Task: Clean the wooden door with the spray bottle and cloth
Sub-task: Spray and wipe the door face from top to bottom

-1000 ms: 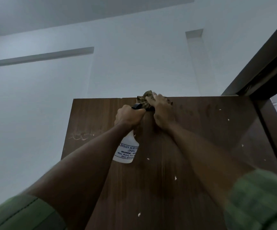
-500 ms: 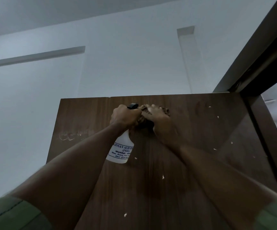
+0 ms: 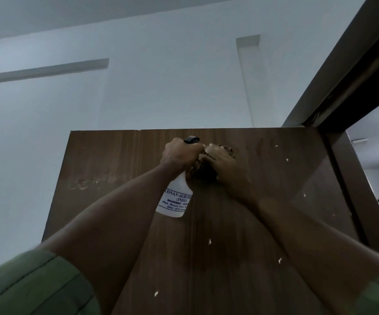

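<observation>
The wooden door [image 3: 263, 178] is a flat, dark brown panel with fine vertical grain and a straight, square top edge; small pale flecks dot its face, and a faint scratchy mark sits toward its left side. High on the panel, just below that top edge, both hands meet. The left hand [image 3: 180, 153] has its grip curled tight round the neck of the spray bottle [image 3: 176, 198] — a smooth, white plastic cylinder with blue printed lettering and a black trigger head poking out above the knuckles — and the bottle hangs down against the wood. The right hand [image 3: 223, 160], touching the left, holds a crumpled, mottled cloth [image 3: 228, 150] to the door, fingers bent over the wad; most of the cloth is hidden beneath it. Green sleeves cover both upper arms. To the right, the dark door frame [image 3: 347, 71] runs close beside the door's edge. Left and above, a plain pale wall [image 3: 150, 87] stands open.
</observation>
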